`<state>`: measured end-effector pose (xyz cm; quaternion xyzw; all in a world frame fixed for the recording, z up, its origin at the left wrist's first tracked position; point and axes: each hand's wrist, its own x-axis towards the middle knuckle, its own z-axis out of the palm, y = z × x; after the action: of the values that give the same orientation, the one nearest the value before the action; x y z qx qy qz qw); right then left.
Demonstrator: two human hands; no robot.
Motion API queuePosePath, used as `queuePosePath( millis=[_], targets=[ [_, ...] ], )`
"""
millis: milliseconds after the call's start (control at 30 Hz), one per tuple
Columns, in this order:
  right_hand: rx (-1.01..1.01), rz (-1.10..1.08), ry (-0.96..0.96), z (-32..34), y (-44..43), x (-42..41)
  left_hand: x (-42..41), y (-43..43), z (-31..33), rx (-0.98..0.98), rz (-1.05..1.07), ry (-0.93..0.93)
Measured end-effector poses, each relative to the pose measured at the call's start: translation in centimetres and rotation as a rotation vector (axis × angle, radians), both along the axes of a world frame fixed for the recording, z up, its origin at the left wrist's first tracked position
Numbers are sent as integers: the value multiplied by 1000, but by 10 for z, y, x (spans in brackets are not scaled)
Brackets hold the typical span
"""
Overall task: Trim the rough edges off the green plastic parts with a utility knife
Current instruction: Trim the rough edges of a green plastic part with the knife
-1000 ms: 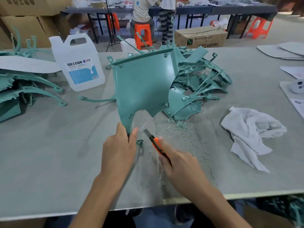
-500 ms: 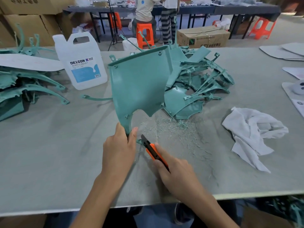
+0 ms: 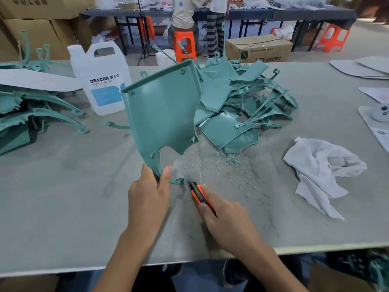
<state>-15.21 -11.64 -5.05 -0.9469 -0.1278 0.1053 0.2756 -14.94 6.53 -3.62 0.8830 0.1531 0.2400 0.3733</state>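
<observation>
Left hand [image 3: 148, 194]: closed around the narrow lower tip of the panel [image 3: 162, 114], thumb on the near side, fingers [image 3: 147, 171] wrapped behind; it holds the panel upright above the tabletop [image 3: 63, 197].
Right hand [image 3: 223, 218]: closed on the knife [image 3: 200, 194], index finger laid along the orange handle.
Knife: blade tip points up and left, touching the small tab at the panel's bottom edge, just right of the left thumb.
Panel: large, green, curved, tilted slightly left; its top rim reaches up in front of the jug [image 3: 101, 81]; small mounting tabs show along its edges.
Shavings [image 3: 216, 165]: thin green curls scattered on the tabletop just right of the panel's lower end, behind the knife.
Pile [image 3: 248, 106]: more green parts, flat pieces and thin struts, heaped on the tabletop right of the panel, touching one another.
Left stack [image 3: 31, 114]: other green parts, long and arched, well left of the panel, at the tabletop's left side.
Jug: white, labelled DEXCON, standing upright behind and left of the panel.
Cloth [image 3: 322, 171]: white, crumpled, well right of the panel, past the shavings.
Box [image 3: 259, 48]: cardboard, on the floor beyond the tabletop, behind the pile.
</observation>
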Motion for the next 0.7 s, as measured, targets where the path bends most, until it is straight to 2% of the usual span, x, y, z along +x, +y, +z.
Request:
queuePosePath(
  millis=[167, 300, 500, 700],
  targets=[
    [47, 6, -34, 0, 3, -11, -2, -2, 2, 25, 5, -20],
    [-29, 11, 9, -1, -2, -3, -2, -2, 2, 13, 1, -12],
    [62, 16, -18, 3, 2, -12, -3, -3, 2, 11, 0, -22],
    [-45, 3, 24, 1, -4, -4, -4, -2, -1, -9, -1, -27]
  ],
)
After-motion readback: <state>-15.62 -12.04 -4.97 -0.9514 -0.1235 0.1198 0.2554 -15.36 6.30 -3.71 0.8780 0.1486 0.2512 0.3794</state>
